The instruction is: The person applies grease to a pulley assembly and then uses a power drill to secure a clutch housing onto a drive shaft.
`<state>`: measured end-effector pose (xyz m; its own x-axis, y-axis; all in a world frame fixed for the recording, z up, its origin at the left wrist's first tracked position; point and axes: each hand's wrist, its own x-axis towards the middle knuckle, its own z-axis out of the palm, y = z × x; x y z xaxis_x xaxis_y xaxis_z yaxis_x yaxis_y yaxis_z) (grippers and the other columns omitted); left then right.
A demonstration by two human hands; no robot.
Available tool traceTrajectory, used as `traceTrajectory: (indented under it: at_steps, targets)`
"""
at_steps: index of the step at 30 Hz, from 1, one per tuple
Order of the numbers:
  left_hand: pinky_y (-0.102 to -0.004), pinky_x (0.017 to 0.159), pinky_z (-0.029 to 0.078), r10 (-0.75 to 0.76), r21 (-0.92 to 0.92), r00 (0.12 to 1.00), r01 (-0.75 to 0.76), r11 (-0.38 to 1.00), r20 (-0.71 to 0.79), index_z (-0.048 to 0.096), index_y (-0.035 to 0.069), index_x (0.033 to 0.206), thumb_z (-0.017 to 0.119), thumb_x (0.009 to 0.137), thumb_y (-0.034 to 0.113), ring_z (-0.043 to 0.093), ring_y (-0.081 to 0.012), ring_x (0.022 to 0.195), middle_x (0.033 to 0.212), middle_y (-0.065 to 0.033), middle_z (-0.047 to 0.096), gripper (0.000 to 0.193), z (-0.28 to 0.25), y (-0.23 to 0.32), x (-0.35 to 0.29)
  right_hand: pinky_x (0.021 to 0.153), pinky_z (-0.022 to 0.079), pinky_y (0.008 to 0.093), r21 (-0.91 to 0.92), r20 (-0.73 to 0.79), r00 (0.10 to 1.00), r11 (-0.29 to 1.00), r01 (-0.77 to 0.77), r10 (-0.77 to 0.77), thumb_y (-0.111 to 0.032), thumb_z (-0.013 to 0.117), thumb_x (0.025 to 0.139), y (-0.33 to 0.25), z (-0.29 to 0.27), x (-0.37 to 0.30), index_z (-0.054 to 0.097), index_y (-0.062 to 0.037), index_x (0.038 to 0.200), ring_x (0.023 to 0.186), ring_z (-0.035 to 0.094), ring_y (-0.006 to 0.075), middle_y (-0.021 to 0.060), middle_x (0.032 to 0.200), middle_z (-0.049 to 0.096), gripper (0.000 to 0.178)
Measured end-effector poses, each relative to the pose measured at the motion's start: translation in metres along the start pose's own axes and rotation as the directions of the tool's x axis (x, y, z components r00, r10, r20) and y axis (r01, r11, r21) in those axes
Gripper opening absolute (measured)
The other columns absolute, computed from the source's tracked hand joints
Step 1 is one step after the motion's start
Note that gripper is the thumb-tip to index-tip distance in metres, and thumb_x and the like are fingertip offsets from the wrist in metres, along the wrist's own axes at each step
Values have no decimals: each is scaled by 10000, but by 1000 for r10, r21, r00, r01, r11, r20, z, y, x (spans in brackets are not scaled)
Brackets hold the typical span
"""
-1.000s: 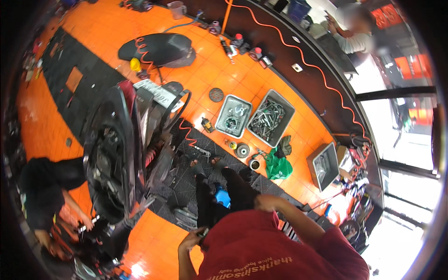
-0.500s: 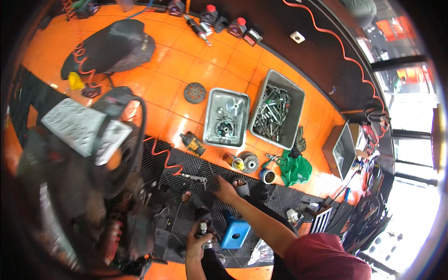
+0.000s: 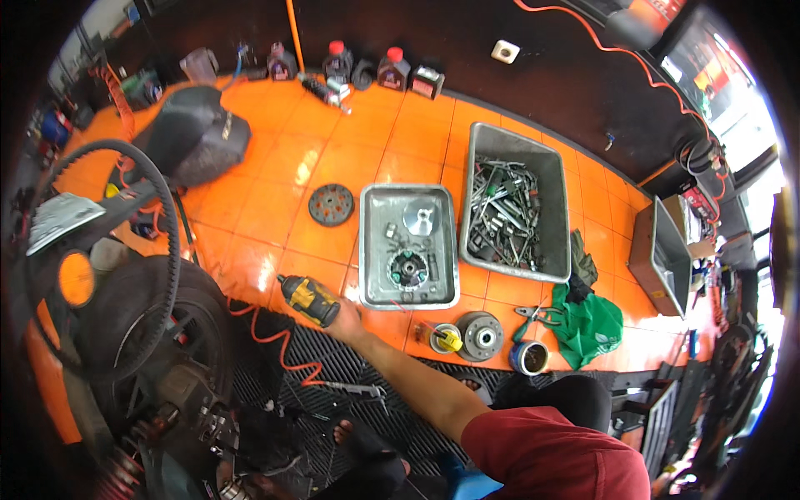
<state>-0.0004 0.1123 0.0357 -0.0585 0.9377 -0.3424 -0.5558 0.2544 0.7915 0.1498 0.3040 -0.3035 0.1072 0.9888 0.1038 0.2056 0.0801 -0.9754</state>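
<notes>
My right hand (image 3: pixel 345 323) is closed at the near end of a yellow and black cordless impact driver (image 3: pixel 310 301), left of the grey tray's near corner. The tool partly hides its fingers. In the tray (image 3: pixel 451 250) lie a round clutch-like part (image 3: pixel 407 269), a shiny metal disc (image 3: pixel 422 217) and small pieces. My left hand does not show. An air blow gun (image 3: pixel 358 388) on a coiled orange hose lies on the black mat below my right forearm.
A deep grey bin (image 3: pixel 560 200) of hand tools stands right of the tray. A dark disc (image 3: pixel 332 205) lies left. Nearer are a round metal part (image 3: pixel 479 337), pliers (image 3: pixel 540 314), a can (image 3: pixel 529 357) and a green bag (image 3: pixel 590 327). A toothed belt (image 3: pixel 172 225) hangs by a wheel (image 3: pixel 142 308).
My right hand has reached forward and left from above the mat to the impact driver. My left hand, which held a silver metal part, has left the picture. The view has shifted.
</notes>
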Motion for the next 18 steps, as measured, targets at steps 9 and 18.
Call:
traceTrajectory:
  at_steps: [9,18]
  targets:
    - [-330,757,494,362,150,926,-374,915,105,428,15,1431,719,783,5,596,-226,870,1088,-140,617,710,20,-13,-61,1084,408,347,518,219,919,837,175,-328,-129,828,803,-196,-76,-47,555,-44,1316,1185,565,175,64,1308,623,587]
    - [-331,839,533,579,504,697,-712,489,423,591,-1,1225,791,717,46,655,-159,871,1030,-92,675,548,21,-21,-94,877,521,342,116,671,622,886,449,-403,-91,746,751,-465,-270,-114,602,21,1172,947,649,197,123,1047,701,459]
